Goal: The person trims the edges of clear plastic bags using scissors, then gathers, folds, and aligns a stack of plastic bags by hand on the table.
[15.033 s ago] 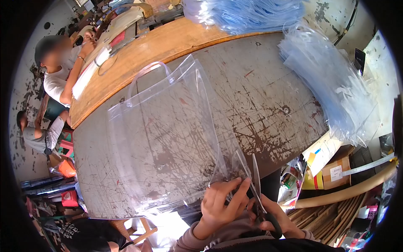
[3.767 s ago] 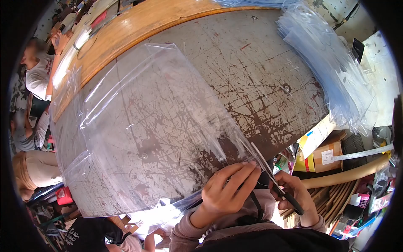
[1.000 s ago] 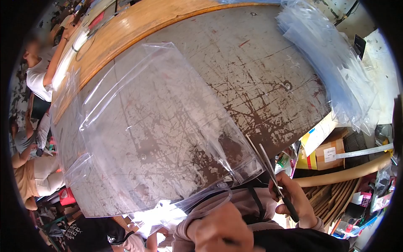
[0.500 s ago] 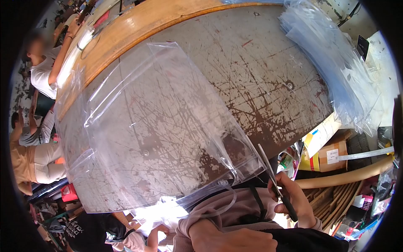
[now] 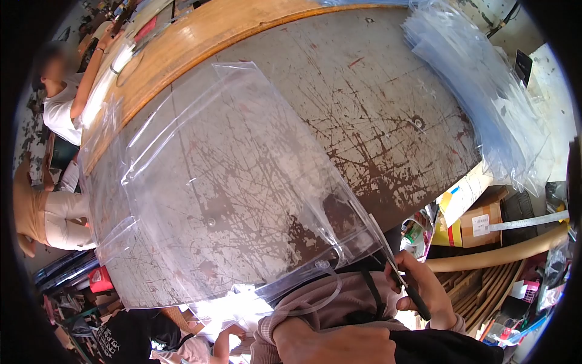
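Note:
A clear plastic bag (image 5: 242,158) lies flat on the scratched grey table (image 5: 376,79). Its near right corner and a looped clear handle (image 5: 330,291) hang at the table's front edge, beside my body. My right hand (image 5: 424,288) is closed on a pair of scissors (image 5: 400,279), whose blades look nearly closed and point up beside the bag's corner. My left hand (image 5: 339,344) lies low against my body at the bottom of the view, below the handle; its fingers are hidden by the dark cloth and the sleeve.
Stacked bluish clear plastic sheets (image 5: 479,97) cover the table's right side. A wooden board (image 5: 242,24) runs along the far edge. A cardboard box (image 5: 479,224) and a tan tube (image 5: 497,258) are at the right. Other people are at the left (image 5: 60,109) and bottom left.
My left hand has left the bag's corner and moved down to my body. The scissors' blades have closed. Since the oldest frame, the bag has turned, bringing its handle to the near side.

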Demonstrator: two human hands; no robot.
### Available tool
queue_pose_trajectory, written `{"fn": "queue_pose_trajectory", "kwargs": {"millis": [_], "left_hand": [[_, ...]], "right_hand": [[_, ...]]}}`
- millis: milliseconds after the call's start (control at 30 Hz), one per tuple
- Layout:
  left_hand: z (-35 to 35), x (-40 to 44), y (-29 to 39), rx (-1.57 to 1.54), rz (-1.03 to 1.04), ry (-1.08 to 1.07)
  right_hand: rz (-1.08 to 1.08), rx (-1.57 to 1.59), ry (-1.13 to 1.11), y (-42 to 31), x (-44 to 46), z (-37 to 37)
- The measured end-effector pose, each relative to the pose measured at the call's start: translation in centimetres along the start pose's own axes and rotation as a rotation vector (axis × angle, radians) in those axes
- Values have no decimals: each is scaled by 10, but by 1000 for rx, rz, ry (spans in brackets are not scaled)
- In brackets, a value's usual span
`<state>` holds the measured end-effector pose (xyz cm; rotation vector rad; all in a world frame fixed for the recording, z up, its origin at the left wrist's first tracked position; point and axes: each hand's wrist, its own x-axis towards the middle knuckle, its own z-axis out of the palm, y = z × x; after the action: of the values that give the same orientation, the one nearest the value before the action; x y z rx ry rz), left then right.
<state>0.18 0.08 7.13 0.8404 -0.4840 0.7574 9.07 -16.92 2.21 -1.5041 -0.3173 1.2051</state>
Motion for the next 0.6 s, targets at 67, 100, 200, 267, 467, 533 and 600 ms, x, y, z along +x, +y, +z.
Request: {"fn": "queue_pose_trajectory", "kwargs": {"millis": [67,100,200,267,467,533,600], "left_hand": [[-6,-4,0,-47,-17,-99],[-6,-6,0,-63,-23,-132],[5,-12,-2,43,17,40],[4,-9,-4,-21,55,15],[-11,-4,14,-212,-186,-145],[-13,-9,14,-109,-192,-66],[-20,-15,9,12,-170,27]], "right_hand": [[17,-5,-7,-3,0,0],[31,-11,-16,-4,0,0],[22,40,18,-6,-1,4],[23,33,8,-6,0,3],[47,24,-22,-2,1,0],[46,9,-34,-1,2,-1],[28,42,-53,-2,4,-2]]}}
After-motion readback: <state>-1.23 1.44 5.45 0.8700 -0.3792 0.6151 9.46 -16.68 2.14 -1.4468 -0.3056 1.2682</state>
